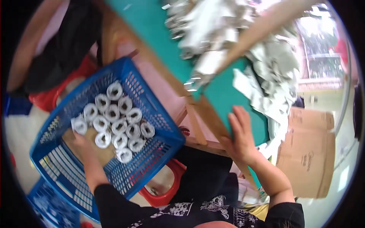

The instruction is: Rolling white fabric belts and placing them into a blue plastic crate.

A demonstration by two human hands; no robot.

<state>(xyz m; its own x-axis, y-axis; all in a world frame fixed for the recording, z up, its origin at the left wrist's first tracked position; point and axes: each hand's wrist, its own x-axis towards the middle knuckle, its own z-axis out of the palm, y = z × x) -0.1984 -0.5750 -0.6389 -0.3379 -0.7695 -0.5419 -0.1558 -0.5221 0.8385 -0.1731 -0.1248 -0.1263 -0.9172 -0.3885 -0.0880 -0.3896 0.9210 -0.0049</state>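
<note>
My left hand (80, 143) is down inside a blue plastic basket (155, 99). Its fingers, partly blurred, close around the lower part of a white roll (79, 126) at the left end of the group. Several similar white rolls (112, 113) stand upright beside it, their round hollow ends facing up, on a brown cardboard sheet (99, 150). At the edge of the green-topped table (217, 99), my right hand (241, 135) rests with fingers stretched out, holding nothing.
Wrapped white rolls (207, 22) pile up on the table, with crumpled white material (272, 68) alongside. Another person's arm (262, 32) reaches across to the rolls. A cardboard box (307, 154) stands at right. Red stools (167, 186) flank the basket; a dark-clothed person (62, 57) is far left.
</note>
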